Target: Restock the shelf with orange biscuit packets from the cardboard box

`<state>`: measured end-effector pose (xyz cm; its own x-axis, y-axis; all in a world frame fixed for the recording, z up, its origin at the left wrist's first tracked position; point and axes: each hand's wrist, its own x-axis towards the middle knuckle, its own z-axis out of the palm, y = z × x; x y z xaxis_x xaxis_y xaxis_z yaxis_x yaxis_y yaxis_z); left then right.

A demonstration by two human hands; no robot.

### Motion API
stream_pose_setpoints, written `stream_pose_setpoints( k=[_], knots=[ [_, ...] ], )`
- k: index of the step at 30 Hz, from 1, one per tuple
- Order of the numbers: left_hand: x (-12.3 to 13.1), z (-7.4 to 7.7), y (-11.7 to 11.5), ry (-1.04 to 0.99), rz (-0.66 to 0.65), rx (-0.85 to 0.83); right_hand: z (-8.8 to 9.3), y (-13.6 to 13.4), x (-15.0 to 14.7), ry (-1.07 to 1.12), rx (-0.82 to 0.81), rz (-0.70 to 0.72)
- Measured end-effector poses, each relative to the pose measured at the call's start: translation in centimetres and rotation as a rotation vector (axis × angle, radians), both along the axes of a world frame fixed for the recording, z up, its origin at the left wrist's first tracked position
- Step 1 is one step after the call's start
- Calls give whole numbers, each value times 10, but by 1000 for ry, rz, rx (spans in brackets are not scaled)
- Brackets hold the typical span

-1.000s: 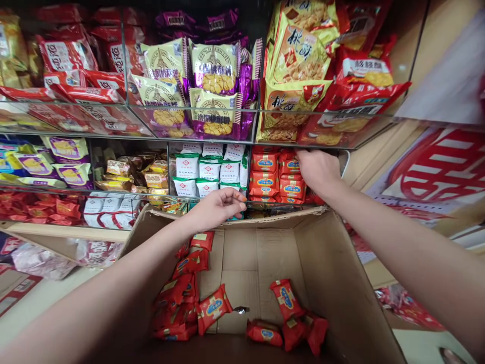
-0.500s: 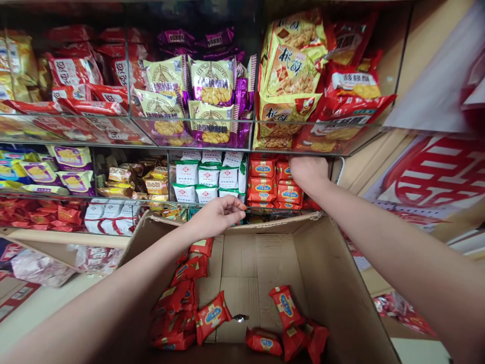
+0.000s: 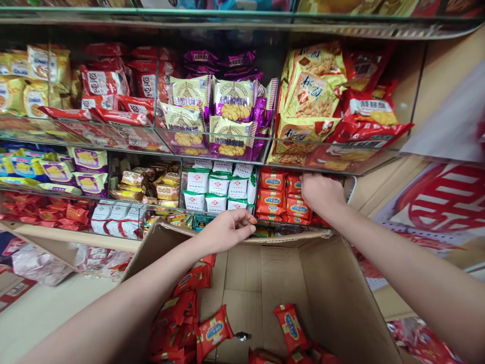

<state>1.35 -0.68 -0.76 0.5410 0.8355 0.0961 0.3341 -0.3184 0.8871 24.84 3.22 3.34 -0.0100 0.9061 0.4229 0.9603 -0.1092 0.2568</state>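
My left hand (image 3: 226, 230) rests on the far rim of an open cardboard box (image 3: 333, 288), fingers curled over the edge. My right hand (image 3: 321, 193) reaches into the right compartment of the middle glass shelf, against a stack of small red snack packets (image 3: 271, 194); its fingertips are hidden among them. Several of the same red packets (image 3: 212, 329) lie loose in the bottom of the box.
Glass shelves (image 3: 212, 151) hold snack bags: white-and-green packets (image 3: 217, 187), yellow-purple biscuit bags (image 3: 231, 108), large yellow and red bags (image 3: 314, 101). A wooden panel and red-printed paper (image 3: 439, 202) stand at the right. Plastic wrapping (image 3: 41, 263) lies on the floor at left.
The view has tilted up, so shelves and box sit lower in frame. My right hand has stayed in the red-packet compartment; my left hand has stayed on the box rim.
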Motion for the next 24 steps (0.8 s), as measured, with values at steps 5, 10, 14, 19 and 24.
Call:
stream_pose_setpoints(
  k=[5, 10, 14, 19, 24],
  knots=[
    [0, 4, -4, 29, -4, 27, 3, -47, -14, -55, 117, 118],
    [-1, 2, -7, 56, -8, 47, -12, -112, -64, -103, -151, 851],
    [-2, 0, -6, 25, -17, -2, -61, -130, -118, -52, -532, 1049],
    [-5, 0, -8, 5, -3, -10, -137, -121, -168, -92, -835, 1007],
    [-8, 3, -14, -25, 2, -49, -199, -122, -177, -19, -938, 979]
  ],
)
